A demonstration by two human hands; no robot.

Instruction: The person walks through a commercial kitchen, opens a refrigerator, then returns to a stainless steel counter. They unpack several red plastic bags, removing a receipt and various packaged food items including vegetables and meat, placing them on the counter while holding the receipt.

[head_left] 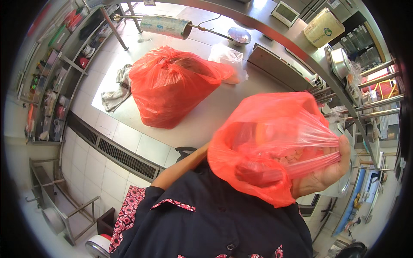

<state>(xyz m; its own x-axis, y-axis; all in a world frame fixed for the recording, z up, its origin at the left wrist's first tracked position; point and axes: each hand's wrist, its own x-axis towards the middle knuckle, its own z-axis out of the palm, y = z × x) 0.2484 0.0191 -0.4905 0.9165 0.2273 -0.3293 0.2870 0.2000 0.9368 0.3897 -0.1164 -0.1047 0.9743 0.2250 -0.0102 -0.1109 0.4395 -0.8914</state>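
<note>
Close in front of my chest is a red translucent plastic bag (238, 142), its mouth spread wide. My right hand (329, 171) grips gathered plastic at the bag's right side and stretches it into taut folds. Through the film I make out some pale, lumpy pieces (288, 156) that I cannot identify. My left forearm passes behind this bag, so the left hand is hidden. On the steel table (206, 119) beyond sits a second, bulging red plastic bag (171, 96), its top bunched together.
A grey cloth (121, 87) lies left of the full bag, and a whitish plastic bag (227, 58) behind it. A roll of printed film (166, 27) hangs on a rod. A metal bowl (239, 36) stands at the back. Overhead shelving (309, 61) curves along the right.
</note>
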